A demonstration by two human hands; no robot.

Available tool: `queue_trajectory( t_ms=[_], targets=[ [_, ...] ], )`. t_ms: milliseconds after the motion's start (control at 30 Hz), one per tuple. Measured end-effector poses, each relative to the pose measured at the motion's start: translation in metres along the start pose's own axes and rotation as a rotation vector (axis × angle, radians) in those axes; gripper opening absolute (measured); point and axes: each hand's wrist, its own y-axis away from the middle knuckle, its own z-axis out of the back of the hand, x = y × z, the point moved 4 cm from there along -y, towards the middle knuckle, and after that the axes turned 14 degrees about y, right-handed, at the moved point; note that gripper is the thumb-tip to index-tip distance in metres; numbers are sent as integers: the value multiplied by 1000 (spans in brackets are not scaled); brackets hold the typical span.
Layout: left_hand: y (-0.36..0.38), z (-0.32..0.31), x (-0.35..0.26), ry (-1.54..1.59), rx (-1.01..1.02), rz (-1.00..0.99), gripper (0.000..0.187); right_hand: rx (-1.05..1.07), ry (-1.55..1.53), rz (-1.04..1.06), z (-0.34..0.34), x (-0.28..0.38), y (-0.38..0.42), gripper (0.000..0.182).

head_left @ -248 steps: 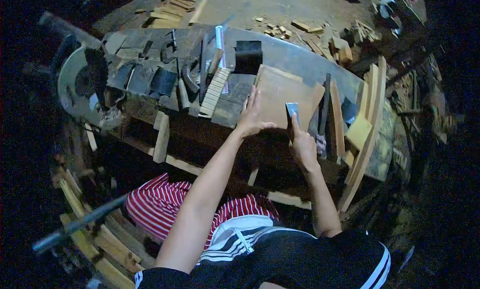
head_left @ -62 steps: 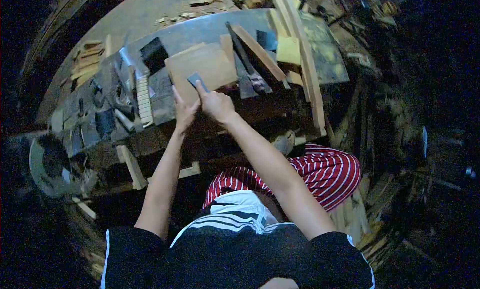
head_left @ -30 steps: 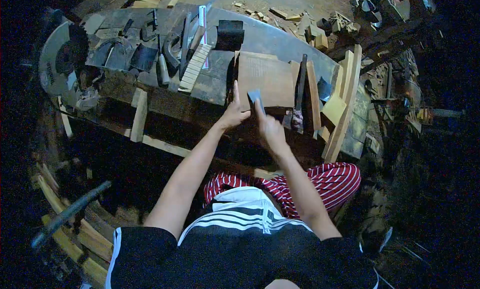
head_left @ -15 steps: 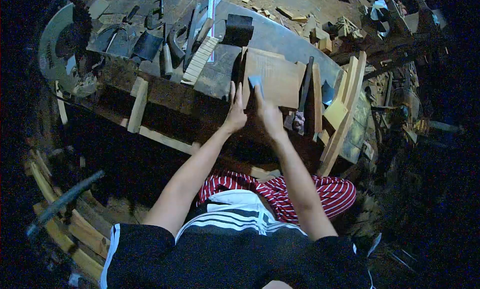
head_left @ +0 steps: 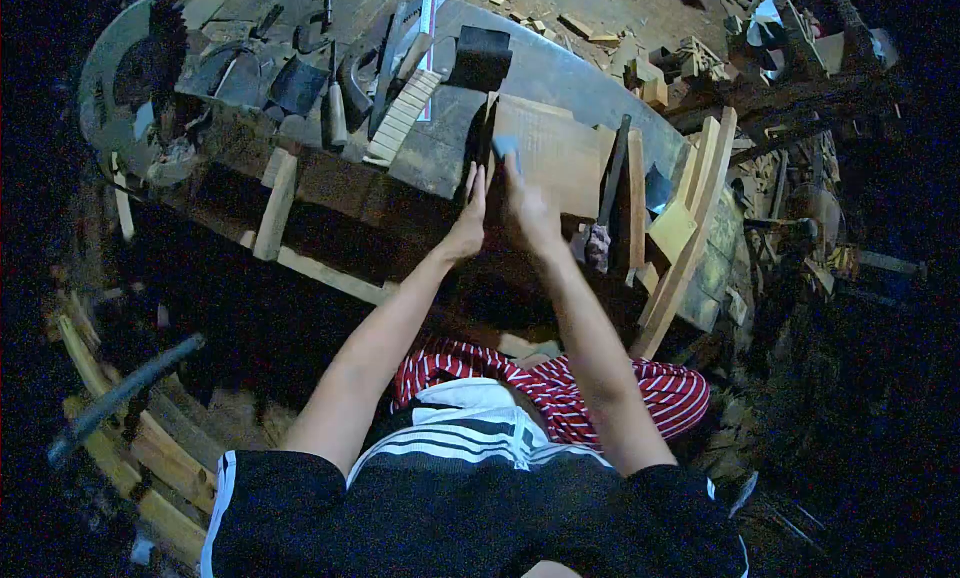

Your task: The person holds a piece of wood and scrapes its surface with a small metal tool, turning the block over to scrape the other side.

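As seen in the head view, a small bluish flat piece (head_left: pixel 505 146) was held in the right hand (head_left: pixel 533 218), its fingers clenched around the piece with the forefinger laid along it toward the tip. Whether the piece was a blade or a folded abrasive could not be told, since the hand and the piece were blurred. It was set over the left part of a brown board (head_left: pixel 560 158), which lay at the near edge of the worktop (head_left: pixel 565 63), right of its middle.

The left hand (head_left: pixel 465 228) was placed just beside the board's left edge, its fingers straight and released, with nothing grasped; whether the edge was touched could not be told.

To the left of the board, a pale slatted strip (head_left: pixel 405 118) was laid aslant, and a dark curved sheet (head_left: pixel 480 58) was seen beyond, on the far side. To the right, a dark bar (head_left: pixel 615 168) and a wooden strip (head_left: pixel 636 193) were ranged nearby, with a yellow block (head_left: pixel 672 228) farther right.

By judgement, a rubbing or scraping stroke along the board's left side was in hand. For the next move, even pressure seemed to be called for, with the board kept steady and the left fingertips kept clear of the piece.
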Motion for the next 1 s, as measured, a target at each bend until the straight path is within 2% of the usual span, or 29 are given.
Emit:
queue_trajectory(
  t_ms=[33,67,100,167,233,433,500,533,567,633,667,733,767,800,833,867,933,967,1000],
  targets=[
    [-1,-3,9,-36,-11,-2,104,16,86,-5,4,6,27,69],
    [-1,-1,-35,513,-96,138,100,32,145,-5,5,11,55,68],
    [0,-1,-35,517,-97,142,100,50,200,-4,4,15,77,68],
    [0,2,-33,57,-52,134,99,90,203,-15,14,21,96,67],
    [-3,3,-31,76,-54,131,101,122,194,-30,13,20,89,66],
    [1,9,-10,-59,-15,-59,96,-135,66,48,-28,-15,-62,67],
    [-2,7,6,568,376,182,95,-152,-25,76,-36,-17,-73,68],
    [2,-6,13,759,163,467,92,-165,-115,99,-34,-16,-75,69],
    [3,-8,10,761,163,459,92,-169,-110,104,-34,-18,-65,69],
    [1,3,-10,-52,-20,-53,90,-80,67,59,-6,-2,-6,68],
    [1,2,-19,79,-37,23,91,-71,70,57,1,4,17,68],
    [0,1,-20,64,-38,47,92,94,122,-41,4,9,48,65],
    [-1,1,-19,39,-38,59,93,101,122,-45,2,9,46,65],
    [-1,2,-14,112,-18,22,83,40,158,-29,2,9,38,64],
    [0,1,-17,113,-12,25,83,-23,193,-14,2,8,26,63],
    [1,2,-26,85,-18,-2,88,15,181,-14,0,3,-1,66],
    [-3,2,-22,2,17,4,100,-390,126,80,-82,-29,-66,67],
    [-2,0,-12,-6,13,-7,100,-402,124,86,-71,-30,-81,67],
    [-1,-2,5,128,28,119,98,-291,-45,85,-55,-30,-94,67]
  ],
)
